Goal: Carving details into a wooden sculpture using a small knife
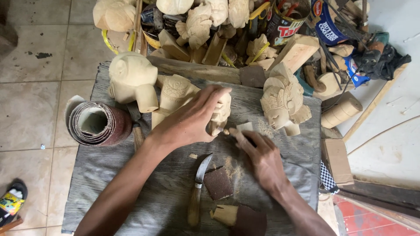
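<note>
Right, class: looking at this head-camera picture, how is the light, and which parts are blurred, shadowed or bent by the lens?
Head view: soft, even daylight with no glare; the left hand and the wooden carving it grips are fairly sharp; the right hand is slightly smeared at the fingertips; faint shadows lie under the curved knife; floor tile lines bow a little near the edges.

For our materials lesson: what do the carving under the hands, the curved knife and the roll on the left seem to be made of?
Carving, held by the left hand: pale, unfinished wood, matt, with fine dust nearby. Curved knife: dull grey metal blade, brown, probably wooden handle. Roll: likely sandpaper, with a reddish-brown gritty outside and pale backing. The right hand grips a small piece, seemingly sandpaper.
</note>
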